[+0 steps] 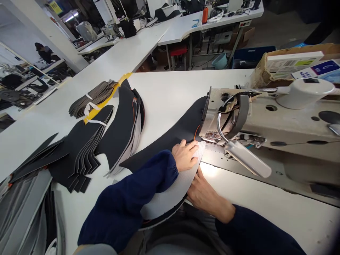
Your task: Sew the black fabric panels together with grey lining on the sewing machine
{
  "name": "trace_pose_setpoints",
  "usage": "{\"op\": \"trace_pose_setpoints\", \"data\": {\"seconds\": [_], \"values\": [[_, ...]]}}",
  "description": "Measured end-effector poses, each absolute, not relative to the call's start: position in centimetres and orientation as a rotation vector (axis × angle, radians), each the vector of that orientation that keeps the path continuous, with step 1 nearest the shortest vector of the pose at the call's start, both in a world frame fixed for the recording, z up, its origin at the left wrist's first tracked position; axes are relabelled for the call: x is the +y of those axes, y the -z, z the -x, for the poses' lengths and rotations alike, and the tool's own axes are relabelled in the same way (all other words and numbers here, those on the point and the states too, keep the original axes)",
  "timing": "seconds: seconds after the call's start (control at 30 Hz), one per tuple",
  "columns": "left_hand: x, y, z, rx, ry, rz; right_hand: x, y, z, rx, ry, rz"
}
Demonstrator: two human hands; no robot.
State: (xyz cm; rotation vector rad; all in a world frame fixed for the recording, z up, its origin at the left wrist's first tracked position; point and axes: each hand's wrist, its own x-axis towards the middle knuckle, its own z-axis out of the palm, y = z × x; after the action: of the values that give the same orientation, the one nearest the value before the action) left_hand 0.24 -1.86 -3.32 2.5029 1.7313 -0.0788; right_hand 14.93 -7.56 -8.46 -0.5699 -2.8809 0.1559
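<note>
Left grip curling down onto curved black-and-grey fabric panel, holding it flat; right grip lying partly open beneath its grey edge, hold unclear; panel's long axis arcing from lap to sewing machine presser foot; left hand sitting nearer foot; stacked cut panels lying on desk.

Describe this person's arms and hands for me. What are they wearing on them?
The left hand and right hand are bare, with no gloves. Both arms wear loose navy blue sleeves. The left sleeve gathers into an elastic cuff at the wrist; the right sleeve looks the same, its cuff less clear.
</note>
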Motion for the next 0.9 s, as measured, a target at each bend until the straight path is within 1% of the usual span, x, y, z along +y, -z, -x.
{"op": "trace_pose_setpoints", "data": {"seconds": [0.3, 0.63, 0.77, 0.9], "values": [[-1.6, 3.4, -0.4, 1.766, 0.049, -2.473, -6.8, 8.8, -15.2, -2.879, -0.198, 0.539], [-1.6, 3.5, -1.9, 1.732, 0.047, -2.518, -7.4, 8.3, -16.3, -2.921, -0.045, 0.547], [-2.7, 2.0, -2.8, 1.695, 0.180, -2.348, -9.9, 7.7, -16.5, -2.947, 0.072, 0.599], [-4.7, -0.6, -2.7, 1.592, 0.401, -2.207, -14.0, 8.1, -15.9, -2.748, 0.246, 0.647]]}}
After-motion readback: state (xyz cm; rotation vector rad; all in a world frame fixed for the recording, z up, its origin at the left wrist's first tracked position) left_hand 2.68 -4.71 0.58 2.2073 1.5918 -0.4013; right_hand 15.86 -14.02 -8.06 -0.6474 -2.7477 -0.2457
